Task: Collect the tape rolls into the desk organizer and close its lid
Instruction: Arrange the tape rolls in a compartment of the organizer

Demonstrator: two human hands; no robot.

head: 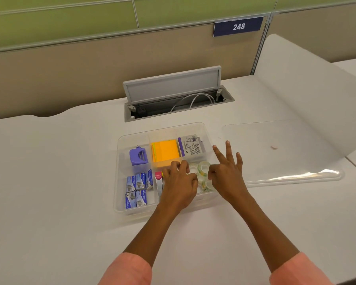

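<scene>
On the desk (49,161), left hand (178,182) curled, right hand (227,171) spread, over tape rolls (202,168).

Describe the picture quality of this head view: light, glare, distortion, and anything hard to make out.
Head view: even, soft light with only faint shadows; a bright glare streak on the near edge of the clear lid; wide-angle bending curves the desk edge and partition lines; the tape rolls are transparent and partly hidden between the left hand and right hand, so their count is unclear.
</scene>
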